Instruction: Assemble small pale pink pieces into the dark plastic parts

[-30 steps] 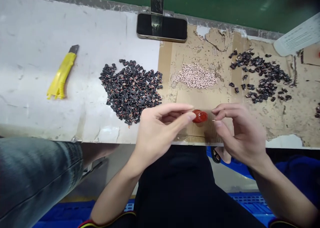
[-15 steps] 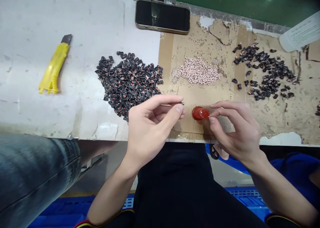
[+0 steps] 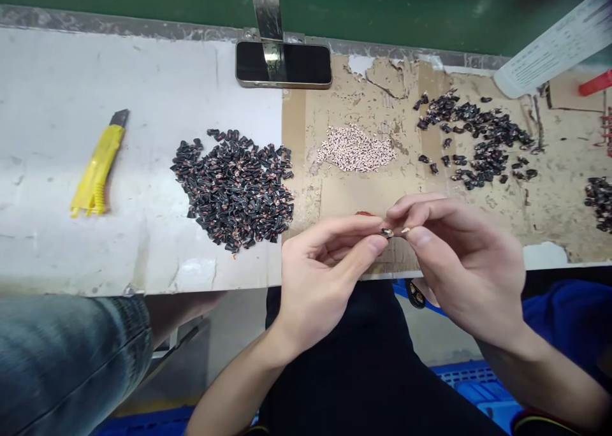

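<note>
Between the thumb and forefinger of my left hand [image 3: 325, 276] is a small black piece [image 3: 386, 232], its pale end turned to the right. My right hand [image 3: 459, 257] pinches a tiny pale pinkish chip [image 3: 405, 230] just beside that end, with a narrow gap between the two. Behind the fingertips a bit of the red-orange cup [image 3: 364, 213] shows; the hands hide most of it. Beyond my hands lies a pile of tiny pale pink pieces [image 3: 356, 149]. A large heap of black pieces [image 3: 234, 194] lies to the left.
More black pieces [image 3: 482, 136] are scattered on the cardboard [image 3: 335, 194] at right. A yellow utility knife [image 3: 99, 168] lies far left. A phone [image 3: 284, 64] rests at the back by a metal post. A white bottle [image 3: 554, 47] leans in back right. Someone's jeans-clad leg [image 3: 71, 353] is at lower left.
My right hand has left the red-orange cup and come up to the black piece in my left hand. The hands have drawn together, now covering most of the cup. The view has shifted.
</note>
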Tool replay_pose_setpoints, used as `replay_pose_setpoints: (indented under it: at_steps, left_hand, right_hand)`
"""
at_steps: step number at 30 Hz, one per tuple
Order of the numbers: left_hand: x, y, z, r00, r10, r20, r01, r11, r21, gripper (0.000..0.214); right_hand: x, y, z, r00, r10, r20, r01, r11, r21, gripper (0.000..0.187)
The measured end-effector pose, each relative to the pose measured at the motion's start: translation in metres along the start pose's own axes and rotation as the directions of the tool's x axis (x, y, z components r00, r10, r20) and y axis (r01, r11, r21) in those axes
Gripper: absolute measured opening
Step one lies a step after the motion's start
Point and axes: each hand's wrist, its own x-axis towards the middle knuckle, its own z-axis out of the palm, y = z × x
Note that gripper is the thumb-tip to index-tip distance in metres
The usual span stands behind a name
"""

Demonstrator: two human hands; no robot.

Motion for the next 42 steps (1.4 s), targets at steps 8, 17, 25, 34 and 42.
replay_pose_setpoints:
  at_steps: [8,17,25,34,42]
  left_hand:
    - [-0.002,0.001,-0.001,0.999,0.032,-0.007,-0.032,0.998,0.056,0.017]
    - [-0.005,0.007,-0.002,0.994,0.105,-0.029,-0.097,0.974,0.207,0.015]
    - [-0.002,0.016,0.002,1.000,-0.025,-0.016,0.026,0.999,0.041,0.013]
    - [-0.004,0.019,0.004,0.998,-0.056,-0.010,0.056,0.998,-0.011,0.015]
    - [0.004,0.017,0.013,0.991,-0.131,-0.008,0.131,0.989,-0.064,0.036]
  right_hand:
    - [-0.001,0.001,0.004,1.000,0.000,0.012,0.000,1.000,0.028,0.015]
    - [0.002,0.003,0.001,0.993,-0.110,0.043,0.114,0.985,-0.127,0.012]
    - [0.003,0.004,0.001,0.996,-0.086,-0.012,0.085,0.995,-0.051,0.012]
    - [0.006,0.005,0.002,0.985,-0.171,-0.007,0.171,0.985,-0.003,0.025]
    - [0.008,0.016,-0.005,0.957,-0.291,-0.018,0.289,0.954,-0.083,0.030]
